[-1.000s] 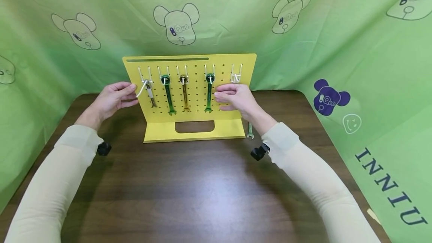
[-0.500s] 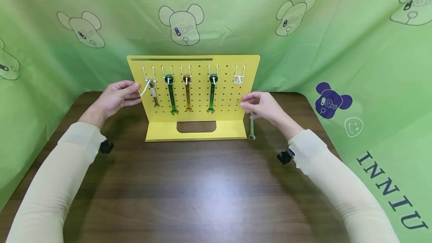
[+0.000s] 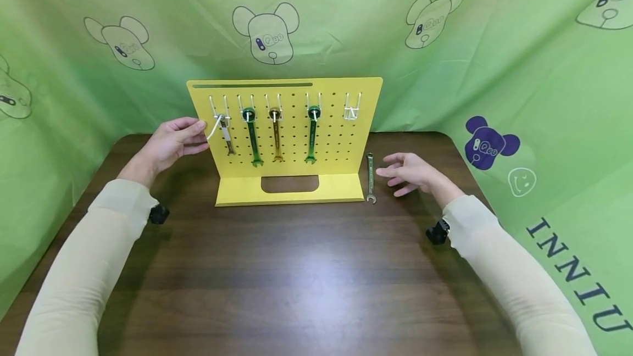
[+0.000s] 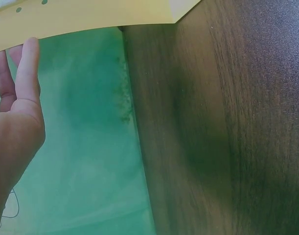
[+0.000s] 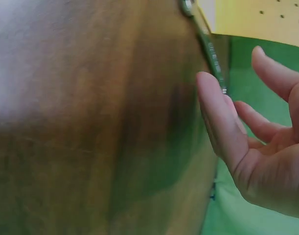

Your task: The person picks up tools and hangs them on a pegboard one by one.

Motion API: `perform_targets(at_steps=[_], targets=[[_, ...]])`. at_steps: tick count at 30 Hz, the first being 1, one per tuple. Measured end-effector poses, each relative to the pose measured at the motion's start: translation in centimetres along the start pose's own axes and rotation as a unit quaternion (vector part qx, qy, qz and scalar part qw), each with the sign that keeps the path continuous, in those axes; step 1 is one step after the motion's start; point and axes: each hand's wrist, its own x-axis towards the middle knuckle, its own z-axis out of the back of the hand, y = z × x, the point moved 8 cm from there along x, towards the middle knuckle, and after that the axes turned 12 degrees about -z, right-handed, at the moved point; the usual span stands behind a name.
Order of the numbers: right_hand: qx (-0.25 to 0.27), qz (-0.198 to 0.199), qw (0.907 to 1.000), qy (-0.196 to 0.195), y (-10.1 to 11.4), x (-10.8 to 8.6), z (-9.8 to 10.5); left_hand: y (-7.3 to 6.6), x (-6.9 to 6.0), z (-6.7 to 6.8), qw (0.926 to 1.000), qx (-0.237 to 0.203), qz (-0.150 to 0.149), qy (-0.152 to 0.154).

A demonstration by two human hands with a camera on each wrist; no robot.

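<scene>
My left hand [image 3: 173, 143] pinches the left edge of a yellow pegboard [image 3: 289, 198]; in the left wrist view its thumb [image 4: 30, 68] lies at the edge, fingers partly behind the board. A short silver wrench [image 3: 227, 139] hangs from the leftmost hook. Green wrench [image 3: 254, 139], bronze wrench [image 3: 277, 136] and another green wrench [image 3: 312, 136] hang from white hooks farther right. A loose wrench [image 3: 371, 177] lies on the table beside the board's right end. Just right of it, my right hand [image 3: 412, 173] hovers with spread fingers, holding nothing.
At the board's upper right, one white hook [image 3: 351, 111] bears no wrench. Brown wooden table [image 3: 277, 268] extends in front of the board. Green printed cloth [image 3: 336, 32] hangs close behind and along both sides.
My right hand has moved right and down, from in front of the board to beside the loose wrench, uncovering that wrench. My left hand stays on the board's edge.
</scene>
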Motion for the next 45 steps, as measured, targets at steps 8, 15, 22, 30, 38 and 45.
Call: perform_targets(at_steps=[8, 15, 22, 30, 38, 45], targets=[[-0.026, -0.006, 0.9995, -0.015, -1.1, 1.5, -1.4, 0.0, 0.3, -0.4, 1.0000, 0.002, 0.001, 0.002], [-0.095, 0.009, 0.9932, -0.068, 0.1, 2.0, -1.8, -0.3, 0.0, -0.3, 0.9999, 0.014, 0.001, -0.001], [-0.121, 0.010, 0.9887, -0.088, 0.4, 2.1, -1.9, -0.4, -0.2, -0.1, 0.9997, 0.023, -0.001, 0.001], [-0.119, 0.005, 0.9894, -0.083, 0.1, 2.5, -1.8, -0.2, -0.3, 0.0, 0.9998, 0.019, 0.002, -0.001], [-0.086, 0.003, 0.9943, -0.063, 0.4, 2.3, -2.2, -0.2, -0.7, 0.3, 0.9999, 0.016, -0.001, -0.001], [-0.062, -0.016, 0.9966, -0.051, -0.1, 2.0, -2.1, -0.1, -0.4, -0.1, 0.9999, 0.013, -0.004, 0.003]])
